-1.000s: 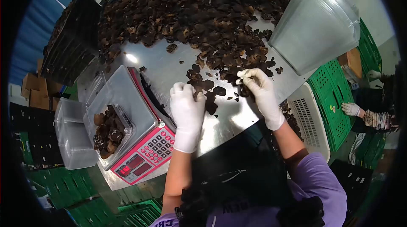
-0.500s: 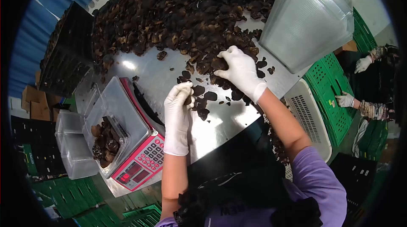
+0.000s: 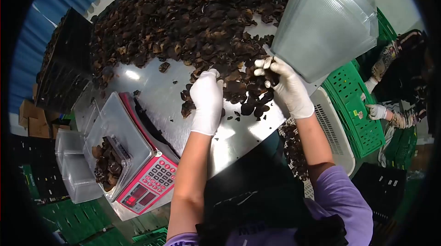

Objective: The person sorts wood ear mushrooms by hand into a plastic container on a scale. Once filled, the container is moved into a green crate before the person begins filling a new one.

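Observation:
Dark brown wood ear mushrooms (image 3: 183, 25) lie in a large heap over the metal table (image 3: 170, 87). My left hand (image 3: 206, 99), in a white glove, rests at the heap's near edge with its fingers curled in; what they hold, if anything, is hidden. To its right, my right hand (image 3: 291, 87) is raised at the heap's edge, fingers bent around a dark wood ear mushroom (image 3: 272, 78). Several loose pieces (image 3: 255, 106) lie between and below the hands. On the left, a pink-framed scale (image 3: 154, 179) carries a clear plastic tub (image 3: 125, 165) with wood ear mushrooms in it.
A tall stack of clear tubs (image 3: 326, 25) stands at the table's right. Beyond the edge are a white basket (image 3: 337, 131) and green crates (image 3: 351, 108). More clear tubs (image 3: 78, 168) sit left of the scale. Other people's gloved hands (image 3: 377, 112) show at right and far top left.
My left hand has moved up and right onto the heap's edge. My right hand has shifted right and turned, now with a mushroom in its fingers. The view has shifted slightly.

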The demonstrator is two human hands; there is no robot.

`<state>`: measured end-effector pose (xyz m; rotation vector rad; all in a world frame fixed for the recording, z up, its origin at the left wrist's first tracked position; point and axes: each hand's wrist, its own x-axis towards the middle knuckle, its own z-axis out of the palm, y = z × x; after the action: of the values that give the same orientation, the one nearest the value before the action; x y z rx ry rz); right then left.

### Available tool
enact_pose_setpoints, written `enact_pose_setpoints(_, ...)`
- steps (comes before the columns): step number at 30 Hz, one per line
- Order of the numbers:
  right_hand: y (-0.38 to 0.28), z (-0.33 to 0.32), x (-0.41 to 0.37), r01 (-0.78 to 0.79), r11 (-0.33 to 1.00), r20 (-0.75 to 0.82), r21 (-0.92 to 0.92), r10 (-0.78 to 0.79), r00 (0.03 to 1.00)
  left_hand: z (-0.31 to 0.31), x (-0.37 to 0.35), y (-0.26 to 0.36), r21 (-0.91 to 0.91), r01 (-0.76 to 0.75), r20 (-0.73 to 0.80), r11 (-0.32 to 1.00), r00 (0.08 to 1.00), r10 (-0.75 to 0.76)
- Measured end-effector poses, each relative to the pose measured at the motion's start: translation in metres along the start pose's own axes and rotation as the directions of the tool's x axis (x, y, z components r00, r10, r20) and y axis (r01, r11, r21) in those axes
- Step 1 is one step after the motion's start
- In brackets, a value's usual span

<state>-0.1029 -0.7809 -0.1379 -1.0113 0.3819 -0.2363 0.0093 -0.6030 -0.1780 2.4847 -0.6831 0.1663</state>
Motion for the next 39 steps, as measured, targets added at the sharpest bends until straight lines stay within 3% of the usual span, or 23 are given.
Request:
enact_pose_setpoints(1,0.006,-0.002,0.004,-0.014,0.997,0.023,-0.082,0.015,1.0,-0.002,0.002,0.002,-0.005,0.021,-0.017,1.0,1.0,-0.021)
enact_pose_setpoints(2,0.014,-0.006,0.006,0.013,0.97,0.078,-0.244,0.006,0.997,-0.005,-0.003,0.001,-0.163,0.036,-0.082,0.986,0.995,-0.05)
enact_pose_setpoints(4,0.013,0.014,0.003,0.084,0.831,0.106,-0.55,-0.03,0.994,-0.013,-0.007,-0.009,-0.317,0.038,-0.161,0.948,0.983,-0.093)
enact_pose_setpoints(5,0.024,0.011,0.008,0.168,0.681,0.158,-0.713,-0.077,0.984,-0.017,-0.008,-0.011,-0.509,0.15,-0.103,0.848,0.967,-0.233)
enact_pose_setpoints(6,0.036,0.014,0.017,0.481,0.138,0.408,-0.866,-0.362,0.838,-0.022,-0.006,-0.019,-0.684,0.235,0.031,0.691,0.955,-0.294)
enact_pose_setpoints(8,0.047,0.014,0.021,0.435,-0.197,0.468,-0.879,-0.18,0.865,-0.035,-0.011,-0.028,-0.888,0.396,0.308,0.234,0.89,-0.336)
enact_pose_setpoints(9,0.051,0.017,0.024,0.405,-0.293,0.449,-0.866,-0.101,0.888,-0.039,-0.009,-0.034,-0.92,0.392,0.373,0.028,0.895,-0.245)
enact_pose_setpoints(12,0.045,0.02,0.025,0.398,-0.149,0.421,-0.905,-0.197,0.885,-0.042,-0.002,-0.029,-0.913,0.399,0.407,-0.081,0.895,-0.181)
enact_pose_setpoints(15,0.033,0.01,0.014,0.324,0.308,0.216,-0.894,-0.339,0.916,-0.034,0.015,-0.025,-0.88,0.475,0.472,-0.015,0.87,-0.142)
enact_pose_setpoints(16,0.029,0.006,0.013,0.356,0.433,0.183,-0.828,-0.39,0.902,-0.032,0.023,-0.018,-0.848,0.5,0.469,0.174,0.862,-0.191)
enact_pose_setpoints(17,0.02,0.003,0.005,0.288,0.613,0.109,-0.736,-0.313,0.944,-0.015,0.028,-0.021,-0.808,0.41,0.376,0.424,0.912,-0.165)
enact_pose_setpoints(18,0.013,0.003,-0.002,0.132,0.894,0.009,-0.428,-0.142,0.99,-0.01,0.033,-0.014,-0.708,0.29,0.287,0.644,0.951,-0.112)
enact_pose_setpoints(19,0.012,-0.004,-0.004,0.098,0.948,0.009,-0.302,-0.1,0.995,-0.006,0.035,-0.006,-0.366,0.187,0.226,0.912,0.968,-0.108)
enact_pose_setpoints(20,0.011,-0.013,-0.004,0.061,0.983,0.015,-0.171,-0.059,0.998,-0.002,0.037,0.001,0.055,0.068,0.171,0.996,0.982,-0.076)
enact_pose_setpoints(22,0.014,-0.025,-0.002,0.057,0.996,0.041,-0.069,-0.054,0.998,0.007,0.041,0.006,0.191,-0.056,0.217,0.98,0.976,0.014)
enact_pose_setpoints(24,0.013,-0.029,-0.005,0.045,0.999,0.01,0.012,-0.045,0.999,0.02,0.043,-0.001,0.321,-0.172,0.113,0.931,0.983,0.143)
enact_pose_setpoints(28,0.011,-0.028,-0.011,0.028,0.999,0.014,0.043,-0.029,0.999,0.019,0.039,-0.011,0.297,-0.21,0.012,0.932,0.976,0.216)
enact_pose_setpoints(30,0.015,-0.029,-0.011,0.036,0.998,0.023,0.054,-0.037,0.999,0.006,0.029,-0.007,0.094,-0.049,-0.117,0.994,0.991,0.06)
enact_pose_setpoints(31,0.017,-0.028,-0.011,0.033,0.997,0.033,0.066,-0.035,0.999,-0.008,0.025,0.002,-0.073,0.107,-0.078,0.992,0.991,-0.113)
enact_pose_setpoints(32,0.017,-0.027,-0.011,0.03,0.997,0.046,0.076,-0.034,0.998,-0.013,0.022,-0.006,-0.354,0.164,-0.025,0.921,0.982,-0.185)
enact_pose_setpoints(34,0.018,-0.022,-0.012,0.029,0.996,0.062,0.08,-0.034,0.997,-0.025,0.018,-0.014,-0.828,0.233,0.125,0.51,0.963,-0.239)
enact_pose_setpoints(38,0.022,-0.008,-0.011,0.018,0.996,0.099,0.091,-0.027,0.995,-0.037,0.01,-0.019,-0.763,0.304,0.182,0.57,0.948,-0.262)
enact_pose_setpoints(39,0.022,0.002,-0.012,0.004,0.997,0.108,0.075,-0.012,0.994,-0.048,0.011,0.008,-0.221,0.211,0.125,0.952,0.975,-0.187)
